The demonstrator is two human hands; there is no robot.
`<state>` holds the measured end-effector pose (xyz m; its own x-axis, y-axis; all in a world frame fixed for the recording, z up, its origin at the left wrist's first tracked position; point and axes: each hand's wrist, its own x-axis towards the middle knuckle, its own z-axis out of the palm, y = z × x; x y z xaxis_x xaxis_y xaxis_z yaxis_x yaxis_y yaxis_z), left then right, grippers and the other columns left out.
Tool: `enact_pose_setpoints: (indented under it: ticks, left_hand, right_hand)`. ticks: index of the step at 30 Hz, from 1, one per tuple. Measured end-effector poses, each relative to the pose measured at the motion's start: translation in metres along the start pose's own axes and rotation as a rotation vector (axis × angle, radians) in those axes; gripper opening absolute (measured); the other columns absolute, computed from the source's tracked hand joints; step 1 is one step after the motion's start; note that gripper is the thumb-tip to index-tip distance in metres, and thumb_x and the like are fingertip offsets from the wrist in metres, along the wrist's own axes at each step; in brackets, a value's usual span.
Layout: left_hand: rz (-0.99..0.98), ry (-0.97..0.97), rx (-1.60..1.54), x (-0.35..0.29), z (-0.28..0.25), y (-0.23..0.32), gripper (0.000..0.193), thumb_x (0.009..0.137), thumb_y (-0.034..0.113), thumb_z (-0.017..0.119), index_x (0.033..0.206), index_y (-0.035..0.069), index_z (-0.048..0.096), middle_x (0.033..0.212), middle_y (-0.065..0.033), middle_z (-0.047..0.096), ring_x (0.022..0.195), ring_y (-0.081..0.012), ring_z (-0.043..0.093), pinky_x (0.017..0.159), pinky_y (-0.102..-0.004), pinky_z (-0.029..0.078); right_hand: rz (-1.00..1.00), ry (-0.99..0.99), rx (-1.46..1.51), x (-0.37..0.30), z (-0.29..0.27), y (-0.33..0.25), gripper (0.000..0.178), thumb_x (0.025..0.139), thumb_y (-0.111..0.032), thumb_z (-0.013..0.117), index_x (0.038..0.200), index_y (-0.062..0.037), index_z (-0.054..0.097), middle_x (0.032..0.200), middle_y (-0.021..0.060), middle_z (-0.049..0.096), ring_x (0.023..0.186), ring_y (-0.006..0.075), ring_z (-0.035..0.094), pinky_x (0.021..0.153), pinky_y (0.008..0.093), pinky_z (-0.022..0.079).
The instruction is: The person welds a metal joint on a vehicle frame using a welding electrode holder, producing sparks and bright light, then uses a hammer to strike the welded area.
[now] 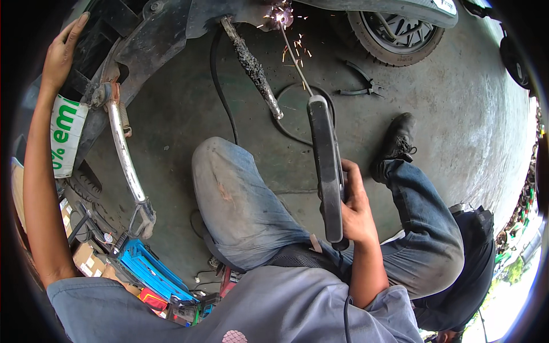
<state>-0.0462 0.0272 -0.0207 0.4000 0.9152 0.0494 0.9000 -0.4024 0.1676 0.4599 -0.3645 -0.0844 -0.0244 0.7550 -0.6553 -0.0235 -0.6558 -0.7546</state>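
My right hand (359, 208) is wrapped round a black handheld stick welder (326, 166). From its far end a thin welding rod (295, 60) runs up to a glowing spot on the vehicle's underside, where orange sparks (297, 46) fly. My left hand (62, 54) is raised at the far left, its fingers stretched along the dark vehicle frame (154, 51); how firmly it touches is unclear. Left of the rod, a crusted metal rod (251, 68) slants down from the frame. A silver kickstand (124, 146) hangs below the frame on the left.
Pliers (363, 83) lie on the grey floor beneath a scooter wheel (400, 34). A black cable (226, 97) loops near the weld. A blue toolbox (151, 268) and cardboard boxes (88, 260) are at lower left. Another person in dark clothes (472, 257) is close at lower right.
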Motion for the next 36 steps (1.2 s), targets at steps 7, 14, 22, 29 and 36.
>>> enact_pose_setpoints:
  ticks: [7,14,22,29,36]
  left_hand:
    - [-0.011,0.003,-0.021,-0.001,0.0,0.005,0.042,0.103,0.038,0.041,0.137,0.017,0.053,0.134,-0.0114,0.057,0.127,-0.0239,0.053,0.105,-0.0292,0.036]
    - [-0.092,0.032,-0.05,-0.001,-0.002,0.018,0.049,0.101,0.043,0.045,0.133,0.007,0.055,0.13,-0.0139,0.06,0.124,-0.0228,0.054,0.104,-0.0286,0.037]
    - [-0.096,0.034,-0.068,-0.005,0.004,0.017,0.052,0.1,0.045,0.046,0.131,0.005,0.057,0.13,-0.0153,0.06,0.124,-0.0234,0.055,0.104,-0.029,0.037]
    - [-0.079,0.03,-0.035,-0.001,-0.005,0.019,0.052,0.1,0.046,0.046,0.13,0.005,0.057,0.129,-0.0148,0.061,0.124,-0.0242,0.055,0.103,-0.0292,0.037]
    - [-0.083,0.033,-0.045,-0.001,-0.002,0.022,0.055,0.099,0.047,0.047,0.129,0.003,0.057,0.128,-0.0152,0.061,0.123,-0.0242,0.055,0.104,-0.0289,0.037]
  right_hand:
    - [0.213,-0.079,0.615,-0.021,0.002,0.009,0.045,0.09,-0.009,0.062,0.13,-0.0071,0.039,0.084,0.0083,0.052,0.055,0.0121,0.051,0.046,0.025,0.043]
    - [0.206,-0.23,0.872,-0.007,-0.004,-0.003,0.053,0.092,-0.028,0.063,0.129,0.0024,0.042,0.085,0.0143,0.05,0.047,0.0139,0.049,0.038,0.0251,0.039]
    - [0.352,-0.21,0.81,-0.023,-0.005,0.016,0.056,0.092,-0.028,0.062,0.136,-0.0026,0.038,0.085,0.0121,0.048,0.046,0.0135,0.049,0.039,0.0255,0.04]
    - [0.23,-0.249,0.872,-0.004,-0.005,-0.004,0.056,0.092,-0.026,0.063,0.133,0.0018,0.038,0.085,0.0149,0.051,0.047,0.0164,0.052,0.039,0.0272,0.041]
    - [0.332,-0.107,0.708,-0.025,-0.014,0.021,0.046,0.091,-0.015,0.064,0.13,-0.0074,0.039,0.086,0.015,0.054,0.051,0.0167,0.054,0.043,0.0282,0.044]
